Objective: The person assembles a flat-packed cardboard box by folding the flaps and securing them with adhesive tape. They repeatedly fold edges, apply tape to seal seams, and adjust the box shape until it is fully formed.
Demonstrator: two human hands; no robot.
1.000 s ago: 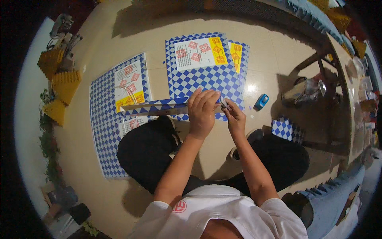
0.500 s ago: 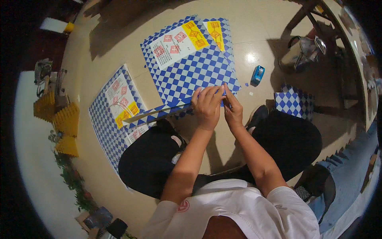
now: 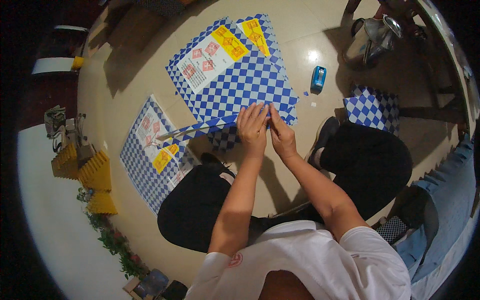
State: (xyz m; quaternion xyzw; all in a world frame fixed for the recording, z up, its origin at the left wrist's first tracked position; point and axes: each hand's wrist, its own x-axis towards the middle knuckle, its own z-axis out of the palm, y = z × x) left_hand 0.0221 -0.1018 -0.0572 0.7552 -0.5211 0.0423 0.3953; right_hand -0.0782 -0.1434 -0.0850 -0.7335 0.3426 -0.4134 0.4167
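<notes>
The long axis of the blue-and-white checkered strip [image 3: 202, 130] ran leftward and slightly toward the person from the left hand [image 3: 253, 127], clamped on it, while the right hand [image 3: 282, 134] touched its right end, pinch hidden.

On my feed the print is too small to read: dark lines and red squares on the white-and-yellow rectangular label [image 3: 204, 69] of the flat blue-and-white chequered sheet [image 3: 245, 82]; a round red emblem [image 3: 236, 259] marks the white short-sleeved shirt [image 3: 300, 255].
</notes>
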